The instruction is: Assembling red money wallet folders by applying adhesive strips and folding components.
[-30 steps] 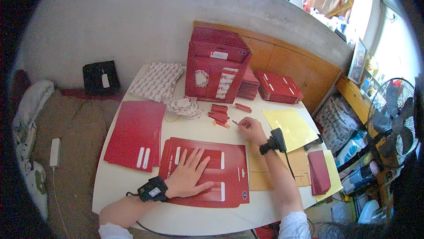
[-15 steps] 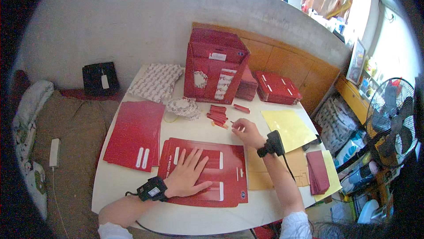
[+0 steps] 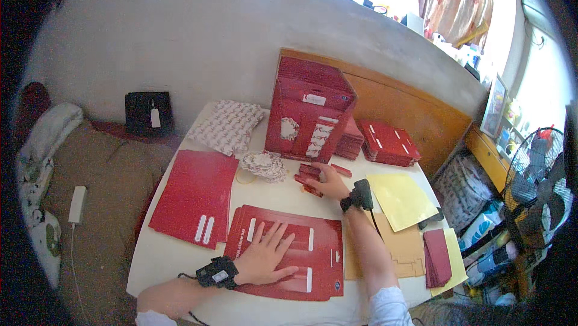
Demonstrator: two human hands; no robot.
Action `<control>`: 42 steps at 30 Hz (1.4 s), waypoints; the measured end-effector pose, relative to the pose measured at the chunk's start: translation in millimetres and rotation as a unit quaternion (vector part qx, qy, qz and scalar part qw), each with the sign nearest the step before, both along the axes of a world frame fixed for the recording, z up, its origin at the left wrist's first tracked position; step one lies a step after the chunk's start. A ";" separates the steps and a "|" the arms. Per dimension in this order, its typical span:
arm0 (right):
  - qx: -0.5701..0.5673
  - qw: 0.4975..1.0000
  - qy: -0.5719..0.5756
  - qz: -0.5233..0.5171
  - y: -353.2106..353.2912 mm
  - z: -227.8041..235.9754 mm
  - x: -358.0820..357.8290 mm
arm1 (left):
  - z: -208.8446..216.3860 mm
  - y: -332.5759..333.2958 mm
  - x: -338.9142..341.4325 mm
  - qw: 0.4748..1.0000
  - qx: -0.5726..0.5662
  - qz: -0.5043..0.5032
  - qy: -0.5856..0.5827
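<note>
Desk point(image 3: 162, 260) sits a bit lower in view than half a second ago, so the view has shifted; things on it seem to keep their places. Left hand point(image 3: 265, 263): unchanged, laid flat, fingers spread, on top red card point(image 3: 325, 247) at near middle of desk. Right hand point(image 3: 328, 182): moved. Looked to be pinching a small piece just beside the strips point(image 3: 309, 172); now forward, fingertips over the pile near the foot of the red box point(image 3: 310, 103). Cannot tell if it grasps a strip or only touches; fingers hide that. My read: work is at the pile, card just being steadied.

Materials. Desk: smooth, white, rounded edge. Box: upright cardboard, packed with red sheets, edges making ridges. Card: stiff, flat, rounded corners, printed panels with white ends; others under it, edges uneven. Left stack point(image 3: 192, 190): flat red board, loosely squared, two white rounded bars on top sheet. Package point(image 3: 226, 126): puffy, soft-looking, white with repeated pattern. Yellow paper point(image 3: 402, 199): thin, flat, plain. Patterned bundle point(image 3: 263, 166): roundish, frilly layers, thin rubber band point(image 3: 241, 178) beside it. Strips: narrow, red, loosely heaped; one lies apart to the right.
</note>
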State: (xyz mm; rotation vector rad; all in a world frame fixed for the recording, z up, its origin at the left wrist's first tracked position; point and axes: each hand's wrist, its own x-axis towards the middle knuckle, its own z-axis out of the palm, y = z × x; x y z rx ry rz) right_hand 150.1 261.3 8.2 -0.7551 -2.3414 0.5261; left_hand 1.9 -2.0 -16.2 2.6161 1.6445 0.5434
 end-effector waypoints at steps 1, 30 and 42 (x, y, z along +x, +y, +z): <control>0.005 1.000 0.009 0.026 -6.4 7.7 -3.9 | -0.2 0.0 -0.4 1.000 -0.007 0.000 0.006; -0.011 1.000 -0.014 -0.016 27.7 -9.3 -7.4 | -5.2 3.4 -1.4 1.000 0.005 -0.005 -0.015; -0.049 0.999 -0.013 -0.003 29.7 -9.2 -8.5 | -4.3 3.1 -0.1 1.000 0.001 -0.010 -0.014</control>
